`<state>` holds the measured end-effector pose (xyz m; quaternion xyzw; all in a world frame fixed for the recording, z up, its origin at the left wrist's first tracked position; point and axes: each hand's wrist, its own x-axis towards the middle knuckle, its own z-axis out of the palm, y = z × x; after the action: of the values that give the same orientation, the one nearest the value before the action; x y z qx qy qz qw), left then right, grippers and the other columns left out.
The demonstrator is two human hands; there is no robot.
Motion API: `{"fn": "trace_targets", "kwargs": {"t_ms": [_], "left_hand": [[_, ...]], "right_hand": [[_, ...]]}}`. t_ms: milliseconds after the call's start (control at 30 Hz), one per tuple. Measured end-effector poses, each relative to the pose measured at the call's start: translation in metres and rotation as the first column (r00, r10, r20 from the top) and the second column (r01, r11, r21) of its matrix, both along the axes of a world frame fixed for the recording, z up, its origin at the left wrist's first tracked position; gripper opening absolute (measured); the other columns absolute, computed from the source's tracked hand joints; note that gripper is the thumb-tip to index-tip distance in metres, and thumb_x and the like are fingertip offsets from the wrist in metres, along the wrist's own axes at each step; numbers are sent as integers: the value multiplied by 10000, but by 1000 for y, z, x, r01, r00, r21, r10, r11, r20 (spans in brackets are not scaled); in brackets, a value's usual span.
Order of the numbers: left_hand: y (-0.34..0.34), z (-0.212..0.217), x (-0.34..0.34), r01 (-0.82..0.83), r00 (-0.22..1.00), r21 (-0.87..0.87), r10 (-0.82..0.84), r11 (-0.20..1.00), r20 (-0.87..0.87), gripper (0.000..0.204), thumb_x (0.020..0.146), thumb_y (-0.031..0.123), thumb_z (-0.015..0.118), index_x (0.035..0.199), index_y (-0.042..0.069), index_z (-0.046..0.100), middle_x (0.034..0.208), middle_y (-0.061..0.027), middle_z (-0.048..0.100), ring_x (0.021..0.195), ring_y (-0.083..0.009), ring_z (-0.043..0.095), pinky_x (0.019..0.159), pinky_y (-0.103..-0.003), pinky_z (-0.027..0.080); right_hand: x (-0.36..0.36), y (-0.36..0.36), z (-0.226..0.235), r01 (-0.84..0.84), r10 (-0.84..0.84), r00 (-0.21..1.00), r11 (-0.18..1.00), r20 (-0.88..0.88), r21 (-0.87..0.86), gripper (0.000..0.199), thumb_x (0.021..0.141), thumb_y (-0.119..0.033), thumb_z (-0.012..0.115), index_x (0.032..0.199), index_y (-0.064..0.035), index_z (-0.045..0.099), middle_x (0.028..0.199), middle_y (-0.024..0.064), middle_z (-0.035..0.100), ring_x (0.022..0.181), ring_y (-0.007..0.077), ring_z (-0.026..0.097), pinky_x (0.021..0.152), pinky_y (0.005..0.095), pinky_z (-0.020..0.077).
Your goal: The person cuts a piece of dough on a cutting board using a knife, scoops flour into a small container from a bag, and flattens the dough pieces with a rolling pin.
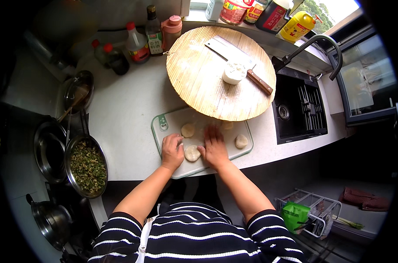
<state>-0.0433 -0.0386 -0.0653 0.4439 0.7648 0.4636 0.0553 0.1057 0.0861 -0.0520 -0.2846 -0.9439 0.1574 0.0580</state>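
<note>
A white cutting board [164, 140] with a green rim lies at the counter's front edge and carries several pale dough pieces. My left hand [172, 151] rests near its left side with loosely bent fingers, thumb apart, holding nothing visible. Just right of that hand sits a flattened dough round [192, 153]; another dough piece [188, 130] is above it. My right hand [214, 147] lies flat with outstretched fingers on the board; whatever is under the palm is hidden. Beyond its fingertips a dough piece [227, 125] shows partly, and one more dough ball [241, 141] sits at the right.
Behind the board, a large round wooden board [194, 65] holds a cleaver [229, 51] and a white cup [234, 72]. A black sink [297, 105] with a faucet is at right. At left stands a pan of chopped green filling [88, 166]. Bottles [137, 44] line the back.
</note>
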Motion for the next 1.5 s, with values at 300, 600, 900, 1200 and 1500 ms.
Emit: {"fn": "trace_targets", "kwargs": {"t_ms": [300, 600, 900, 1200, 1500], "left_hand": [[3, -5, -5, 0, 1000, 37, 0, 999, -3, 264, 701, -29, 585, 956, 39, 606, 1046, -159, 604, 1008, -353, 544, 908, -425, 442], [-1, -4, -5, 12, 1000, 13, -12, 1000, 27, 266, 734, -32, 573, 991, 27, 612, 1061, -157, 604, 1030, -344, 542, 921, -415, 437], [1, 0, -6, 9, 998, 38, -12, 999, 65, 296, 772, -40, 514, 1046, 22, 605, 1074, -160, 599, 1027, -343, 549, 923, -410, 441], [-7, -8, -12, 4, 980, 25, -9, 1000, 198, 346, 795, -67, 426, 1088, 13, 593, 1086, -167, 597, 1014, -338, 569, 896, -405, 472], [0, -6, -15, -61, 941, 26, 49, 998, 336, 281, 837, -60, 441, 1059, -1, 602, 1000, -163, 624, 918, -286, 635, 841, -370, 513]], "right_hand": [[-14, 50, 46, 81, -100, 988, 985, -117, -153, 242, 880, -258, 579, 1029, -98, 682, 1046, 181, 643, 979, 367, 599, 816, 472, 482], [4, 22, 22, 38, -51, 988, 995, 148, 92, 367, 759, -124, 602, 1123, -133, 640, 1151, 105, 563, 1125, 303, 504, 864, 442, 469], [-22, 0, 25, -126, 126, 987, 992, -101, 1, 574, 853, -292, 604, 1333, -13, 460, 1412, 194, 413, 1312, 362, 382, 1077, 501, 327], [-55, -22, 17, -181, 186, 981, 978, 47, -103, 698, 912, -467, 493, 1431, -28, 332, 1497, 181, 312, 1387, 366, 283, 1103, 570, 238], [-55, -4, 30, -71, 86, 980, 994, -182, 87, 495, 777, -183, 662, 1246, -88, 535, 1257, 136, 552, 1172, 319, 519, 986, 431, 422]]}}
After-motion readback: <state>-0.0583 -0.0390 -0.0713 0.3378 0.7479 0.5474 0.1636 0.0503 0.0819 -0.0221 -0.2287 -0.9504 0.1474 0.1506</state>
